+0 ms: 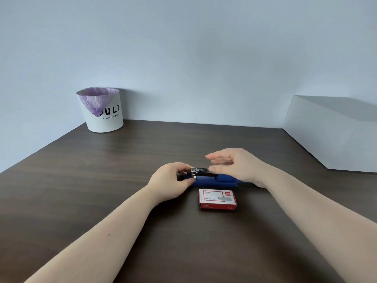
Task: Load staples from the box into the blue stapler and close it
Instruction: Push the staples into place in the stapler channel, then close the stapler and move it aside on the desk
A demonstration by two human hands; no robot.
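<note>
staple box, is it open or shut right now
Shut. The staple box lies flat on the table in front of the stapler, flaps closed, no staples showing; neither hand touches it.

Left hand point(171, 180) steadying blue stapler point(212, 182), apparently open, staple box point(217, 199) beside

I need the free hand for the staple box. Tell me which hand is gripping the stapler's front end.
The left hand: its fingers pinch the front end of the blue stapler's raised metal magazine. The right hand hovers open-fingered over the rear of it.
</note>
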